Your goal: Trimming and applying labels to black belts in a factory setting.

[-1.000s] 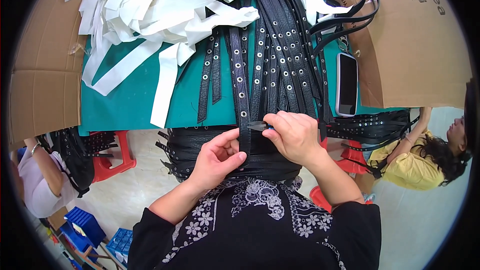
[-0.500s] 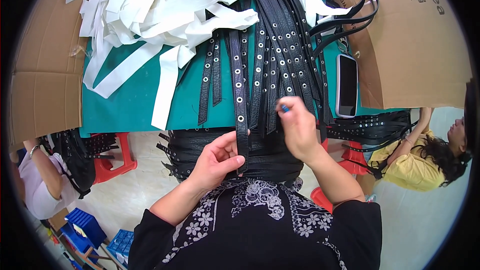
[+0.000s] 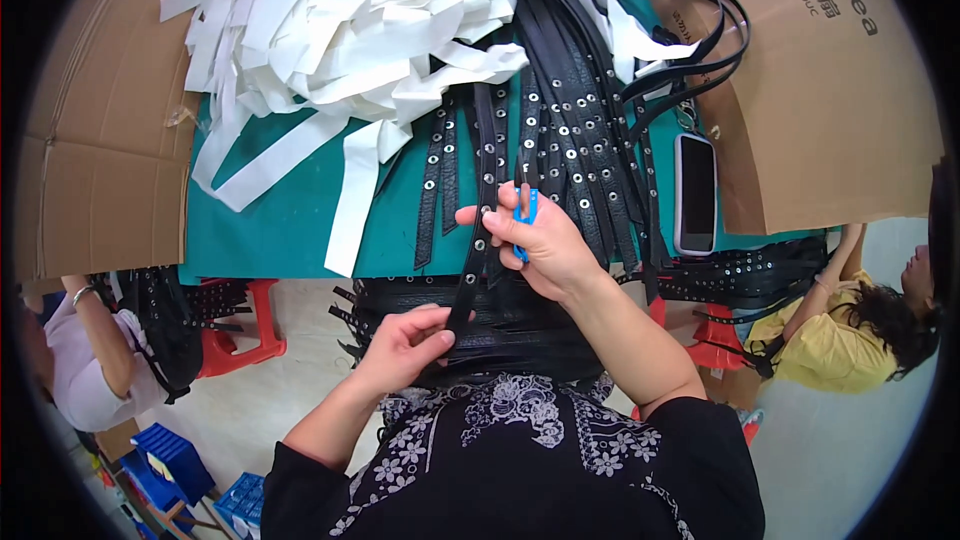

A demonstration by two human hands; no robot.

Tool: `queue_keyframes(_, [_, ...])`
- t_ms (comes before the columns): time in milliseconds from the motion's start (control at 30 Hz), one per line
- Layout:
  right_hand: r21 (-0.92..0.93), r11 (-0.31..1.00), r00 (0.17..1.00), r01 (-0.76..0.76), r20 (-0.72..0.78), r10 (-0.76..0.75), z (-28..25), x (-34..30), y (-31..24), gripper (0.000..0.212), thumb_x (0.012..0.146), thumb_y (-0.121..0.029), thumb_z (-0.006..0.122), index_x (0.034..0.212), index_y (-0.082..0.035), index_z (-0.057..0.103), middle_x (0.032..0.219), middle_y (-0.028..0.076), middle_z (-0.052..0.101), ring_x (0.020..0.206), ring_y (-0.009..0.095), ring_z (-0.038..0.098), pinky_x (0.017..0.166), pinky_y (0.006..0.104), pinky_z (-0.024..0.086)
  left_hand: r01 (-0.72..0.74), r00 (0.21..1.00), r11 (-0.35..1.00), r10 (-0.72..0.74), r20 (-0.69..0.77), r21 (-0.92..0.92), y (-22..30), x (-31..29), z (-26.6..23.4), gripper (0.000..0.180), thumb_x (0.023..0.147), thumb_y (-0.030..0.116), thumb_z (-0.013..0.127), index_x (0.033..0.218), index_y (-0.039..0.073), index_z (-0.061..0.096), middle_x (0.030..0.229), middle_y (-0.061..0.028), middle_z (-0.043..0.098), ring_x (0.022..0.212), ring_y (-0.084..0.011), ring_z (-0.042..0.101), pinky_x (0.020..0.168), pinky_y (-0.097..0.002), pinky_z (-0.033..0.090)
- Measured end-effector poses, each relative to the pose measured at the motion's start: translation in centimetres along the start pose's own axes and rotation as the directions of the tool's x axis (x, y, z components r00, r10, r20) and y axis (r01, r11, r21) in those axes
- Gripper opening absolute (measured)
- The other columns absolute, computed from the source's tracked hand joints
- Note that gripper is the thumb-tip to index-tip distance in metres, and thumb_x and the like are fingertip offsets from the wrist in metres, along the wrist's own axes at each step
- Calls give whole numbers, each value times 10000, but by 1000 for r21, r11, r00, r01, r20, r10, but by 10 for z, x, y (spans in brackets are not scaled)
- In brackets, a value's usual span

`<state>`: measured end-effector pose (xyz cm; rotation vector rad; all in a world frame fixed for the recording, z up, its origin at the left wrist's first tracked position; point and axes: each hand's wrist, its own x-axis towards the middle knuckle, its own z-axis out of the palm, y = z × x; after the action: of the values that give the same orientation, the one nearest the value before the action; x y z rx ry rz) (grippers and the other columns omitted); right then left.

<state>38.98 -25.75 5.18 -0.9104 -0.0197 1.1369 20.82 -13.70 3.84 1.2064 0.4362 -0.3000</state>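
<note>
A black leather-look strap [image 3: 470, 280] with a row of metal eyelets runs from the table edge down toward my body. Its lower end is pinched between the thumb and fingers of my left hand [image 3: 402, 348]. Higher up, my right hand [image 3: 552, 248] has its thumb and forefinger on the same strap. Tucked in that right hand are small blue thread snips [image 3: 527, 204], their tip pointing away from me. More black eyelet straps [image 3: 575, 130] lie beyond on the table, and a thick bundle of them [image 3: 530, 335] rests across my lap.
A large heap of white fabric strips [image 3: 330, 30] covers the back left of the green table [image 3: 270, 245]. A phone [image 3: 695, 195] lies at the right, beside a cardboard box [image 3: 810, 120]. Another cardboard box [image 3: 110, 170] stands left. People in yellow [image 3: 830, 340] and pale clothing [image 3: 95, 365] sit on either side.
My right hand has moved left onto the strap, and the blue snips now show clearly. My left hand has shifted slightly left and down, slanting the strap's lower end.
</note>
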Motion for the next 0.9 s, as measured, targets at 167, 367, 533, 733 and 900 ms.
queue_keyframes(167, [-54,993,994,106,-18,-107,11,-1,8,226,836,-57,564,789,-161,368,945,122,594,579,8,446,430,128,309,-172,982,965,152,-114,-196,17,5,13,359,844,44,519,1190,-19,448,948,-121,600,794,-154,602,661,-264,505])
queue_keyframes(367, [-908,242,756,341,112,-645,10,-10,4,211,750,-12,636,747,-71,433,790,36,546,713,91,531,493,207,376,-114,981,941,56,-185,-319,32,16,28,320,862,51,506,1166,-43,472,844,-110,618,568,-131,589,516,-233,499])
queue_keyframes(533, [-783,-20,704,622,570,-425,4,-11,-26,233,661,-51,695,716,-59,469,936,47,639,687,197,497,632,298,422,-50,993,951,14,-119,-306,38,17,27,279,853,36,506,1120,-46,511,785,-100,616,526,-128,576,484,-233,487])
queue_keyframes(733, [-783,184,804,594,584,-111,2,3,-39,155,673,-32,690,787,-73,593,757,-22,621,709,154,495,628,287,430,72,997,914,-67,25,-398,40,21,20,226,850,35,507,1061,-37,544,775,-97,620,506,-117,572,453,-213,467])
queue_keyframes(900, [-783,125,790,609,585,-186,5,0,-30,142,666,-23,689,755,-70,589,740,-21,611,681,163,503,612,281,427,234,972,758,-171,160,-609,33,27,13,238,852,52,486,1076,-18,524,746,-91,605,459,-107,552,391,-185,439])
